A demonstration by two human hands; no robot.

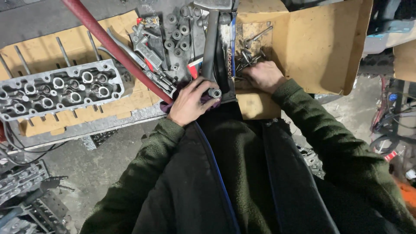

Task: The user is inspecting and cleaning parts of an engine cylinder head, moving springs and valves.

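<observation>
L hand clenched small metal sleeve w/ purple rag; R hand in bolts, grip unclear. Sleeve could slip off rag, roll away.

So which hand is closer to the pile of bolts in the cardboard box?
Right. The right hand rests at the edge of the bolts in the cardboard box; the left hand is farther off, beside the hammer handle.
</observation>
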